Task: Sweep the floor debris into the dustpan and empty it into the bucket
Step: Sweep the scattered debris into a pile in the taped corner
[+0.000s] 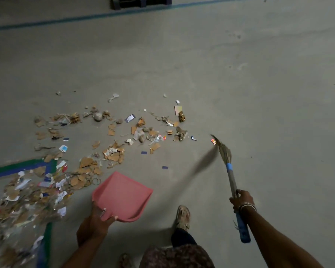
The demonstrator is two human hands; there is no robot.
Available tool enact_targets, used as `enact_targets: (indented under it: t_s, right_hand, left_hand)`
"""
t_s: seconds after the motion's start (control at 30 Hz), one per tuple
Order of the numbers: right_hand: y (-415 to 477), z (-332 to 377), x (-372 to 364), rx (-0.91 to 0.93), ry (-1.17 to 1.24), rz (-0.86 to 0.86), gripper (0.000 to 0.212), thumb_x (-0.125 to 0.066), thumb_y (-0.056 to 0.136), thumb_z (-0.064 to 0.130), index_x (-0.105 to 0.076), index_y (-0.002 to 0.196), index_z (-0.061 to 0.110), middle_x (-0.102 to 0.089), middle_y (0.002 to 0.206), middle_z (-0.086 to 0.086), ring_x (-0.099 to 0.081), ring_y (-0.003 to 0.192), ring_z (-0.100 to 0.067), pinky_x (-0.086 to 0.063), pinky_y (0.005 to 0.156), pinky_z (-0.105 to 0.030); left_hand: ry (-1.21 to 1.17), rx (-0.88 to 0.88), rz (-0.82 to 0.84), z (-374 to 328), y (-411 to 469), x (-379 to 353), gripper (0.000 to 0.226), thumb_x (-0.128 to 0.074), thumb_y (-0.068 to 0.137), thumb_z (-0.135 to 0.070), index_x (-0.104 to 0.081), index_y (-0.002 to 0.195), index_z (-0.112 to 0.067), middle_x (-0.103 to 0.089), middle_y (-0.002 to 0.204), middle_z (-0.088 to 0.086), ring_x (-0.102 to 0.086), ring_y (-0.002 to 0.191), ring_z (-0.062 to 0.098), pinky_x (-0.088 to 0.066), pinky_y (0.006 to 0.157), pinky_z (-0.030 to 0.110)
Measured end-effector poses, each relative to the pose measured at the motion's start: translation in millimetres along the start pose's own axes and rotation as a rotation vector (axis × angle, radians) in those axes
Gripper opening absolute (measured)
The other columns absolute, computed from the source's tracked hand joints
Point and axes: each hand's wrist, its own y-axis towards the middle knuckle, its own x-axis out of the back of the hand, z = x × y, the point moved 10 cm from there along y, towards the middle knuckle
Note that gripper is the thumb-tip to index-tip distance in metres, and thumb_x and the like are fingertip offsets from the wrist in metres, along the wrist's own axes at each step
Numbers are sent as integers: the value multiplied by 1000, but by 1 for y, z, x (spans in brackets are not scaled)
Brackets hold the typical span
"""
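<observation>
— Most of the debris [27, 200] lies heaped at the far left of the floor [259, 93], over a green and blue tape marking [17, 168].
— Toward the middle it thins into loose torn cardboard, paper bits and crumpled wrappers.
— Where is the pink dustpan [122, 196]?
— Just right of the heap, its wide mouth pointing away from the person, toward the scattered pieces. Whether its lip touches the floor cannot be told.
— And the left hand [97, 223]?
— Its grip is clamped on the dustpan's near rim, fingers curled over the edge.
— Right of that, one foot in a sandal [183, 215] stands on the floor.
— Further right, the broom [231, 178] slants outward from the person. Its blurred grass bristles reach just beside a small red wrapper [213, 141] at the right edge of the scatter.
— And the right hand [242, 200]?
— Its grip is wrapped tight round the broom's handle, above the blue end, with bangles [248, 206] on the wrist.
</observation>
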Motion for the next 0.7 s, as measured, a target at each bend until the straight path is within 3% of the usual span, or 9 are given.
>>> enact_targets:
  t_s: [0.1,0.13,0.23,0.37,0.6,0.7]
  right_hand:
    - [34,12,14,-20,-4,13,42,-72,78,7,-63,120,7,-70,76,-14,-69,55,-32,-61,57,-47]
    - [43,18,15,-18,-5,22,42,-72,79,7,-63,119,6,-70,76,-15,-69,56,-32,-62,58,-47]
    - [66,40,10,5,-14,67,42,-72,79,5,-62,120,3,-69,79,-16,-69,58,-33,-61,57,-47]
    - [77,69,-17,59,-37,165,44,-73,80,5,-61,122,4,-68,82,-16,-70,63,-34,-61,54,-45]
    - [53,140,-83,319,-285,332,49,-74,78,15,-62,126,14,-69,97,-9,-70,84,-31,-60,75,-45]
    - [25,168,-116,423,-389,440,50,-71,81,17,-60,130,18,-67,104,-10,-70,87,-30,-60,76,-43]
  left_hand:
    - [-19,5,-8,1,29,-37,116,-75,48,-84,-21,145,-51,-73,109,3,-70,94,34,-55,77,39]
    - [0,1,11,-10,27,-44,117,-73,47,-85,-18,145,-53,-73,107,2,-71,92,34,-56,76,40]
    - [125,34,24,-52,2,-39,109,-76,63,-73,-18,151,-43,-72,110,7,-70,96,34,-52,72,34]
    - [193,91,34,-67,-8,-44,103,-73,70,-71,-21,153,-40,-69,113,13,-67,102,35,-47,73,34]
    - [130,129,19,-57,-11,-43,111,-75,74,-63,-7,158,-35,-68,121,13,-67,107,34,-42,70,32]
    - [119,156,-1,-46,-18,-39,111,-73,75,-63,-5,158,-38,-68,120,15,-66,106,35,-46,75,35]
